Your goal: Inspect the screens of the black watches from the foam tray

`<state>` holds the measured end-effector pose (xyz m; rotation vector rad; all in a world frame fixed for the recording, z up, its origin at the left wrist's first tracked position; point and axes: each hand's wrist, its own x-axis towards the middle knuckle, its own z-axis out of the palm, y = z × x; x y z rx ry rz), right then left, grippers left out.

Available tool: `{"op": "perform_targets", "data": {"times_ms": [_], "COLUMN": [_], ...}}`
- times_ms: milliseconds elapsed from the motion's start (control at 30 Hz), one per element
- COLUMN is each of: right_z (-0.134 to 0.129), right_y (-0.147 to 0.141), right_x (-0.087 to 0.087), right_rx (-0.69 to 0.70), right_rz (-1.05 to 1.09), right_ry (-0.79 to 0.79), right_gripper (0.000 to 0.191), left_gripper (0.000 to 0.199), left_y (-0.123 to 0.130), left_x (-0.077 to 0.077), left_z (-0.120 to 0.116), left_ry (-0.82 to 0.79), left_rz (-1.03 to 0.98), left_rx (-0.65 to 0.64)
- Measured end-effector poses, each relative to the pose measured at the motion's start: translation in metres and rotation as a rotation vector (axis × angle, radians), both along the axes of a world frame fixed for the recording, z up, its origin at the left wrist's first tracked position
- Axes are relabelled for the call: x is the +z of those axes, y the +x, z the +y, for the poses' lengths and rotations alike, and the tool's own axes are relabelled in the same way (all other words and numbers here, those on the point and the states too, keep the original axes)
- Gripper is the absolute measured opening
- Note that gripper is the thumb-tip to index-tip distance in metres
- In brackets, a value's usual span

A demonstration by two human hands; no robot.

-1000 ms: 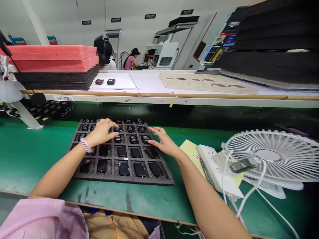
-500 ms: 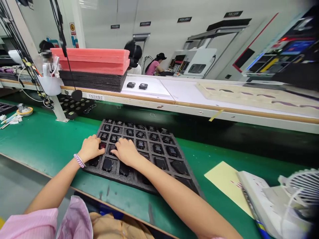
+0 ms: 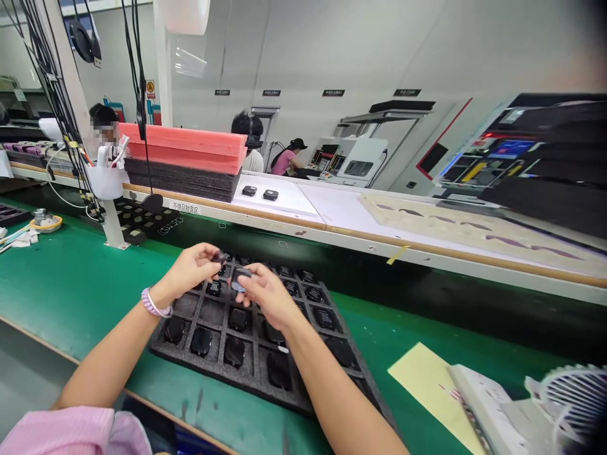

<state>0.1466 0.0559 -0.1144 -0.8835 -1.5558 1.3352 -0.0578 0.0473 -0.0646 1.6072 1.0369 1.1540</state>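
A dark foam tray (image 3: 208, 363) lies on the green bench, its pockets holding several black, rounded-square pieces that look like smartwatch bodies. My right hand (image 3: 265, 292) pinches one such watch body (image 3: 240, 279), its glossy face catching light, above the tray. Close by on the left, my left hand (image 3: 192, 273) is closed on another small dark piece (image 3: 219, 257), mostly covered by the fingers and likely a watch body too. Under the hands, two pockets (image 3: 212, 311) of the tray show bare foam. Other watch bodies (image 3: 202, 341) sit in the front row.
A raised shelf (image 3: 303, 222) runs behind the tray, bearing red foam sheets (image 3: 184, 148) and two black pieces (image 3: 270, 194). Yellow paper (image 3: 427, 385) and a white fan (image 3: 576, 404) are at the right. A post with cables (image 3: 114, 224) stands left. People sit beyond.
Both hands have risen from the tray, each with a small dark piece lifted out of its pocket. Two pockets there now show bare foam. The camera view has tilted upward.
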Motion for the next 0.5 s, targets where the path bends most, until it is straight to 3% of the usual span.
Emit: {"op": "perform_targets", "data": {"times_ms": [100, 233, 500], "right_z": [0.008, 0.004, -0.008], "right_y": [0.023, 0.047, 0.057], "right_x": [0.019, 0.043, 0.053], "right_rx": [-0.003, -0.015, -0.031], "right_rz": [0.349, 0.512, 0.491], "right_ry": [-0.181, -0.205, -0.109], "right_gripper": [0.05, 0.052, 0.045], "left_gripper": [0.047, 0.048, 0.045], "left_y": [0.034, 0.067, 0.078], "left_x": [0.023, 0.034, 0.023], "left_z": [0.004, 0.008, 0.014], "left_ry": [-0.086, -0.22, -0.106], "left_rz": [-0.358, -0.562, -0.347], "left_rx": [-0.148, -0.269, -0.124]}}
